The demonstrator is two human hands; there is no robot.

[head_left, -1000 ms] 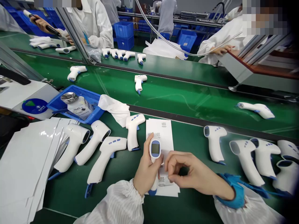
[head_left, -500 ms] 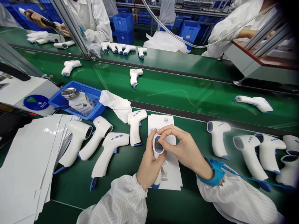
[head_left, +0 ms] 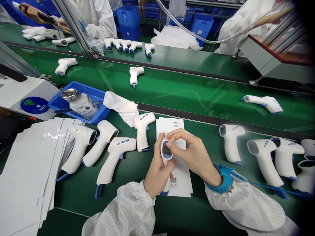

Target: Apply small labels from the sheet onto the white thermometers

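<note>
My left hand is wrapped round a white infrared thermometer, holding it upright with its dark screen towards me. My right hand pinches thumb and index finger together at the upper right edge of that screen; whatever is between the fingertips is too small to make out. Beneath both hands lies a printed sheet of paper. More white thermometers stand or lie to the left, among them one with its blue flap hanging open. Others are grouped at the right, such as a thermometer.
Left are a stack of white sheets, a blue tray holding a metal-capped bottle, and a white cloth. Thermometers ride the green conveyor belt beyond. A blue wrist strap trails its cord rightward. Co-workers sit opposite.
The thermometers on the belt have shifted left. My right fingertips stay at the screen's edge with only a slight shift. At the upper right, a co-worker's arm has risen.
</note>
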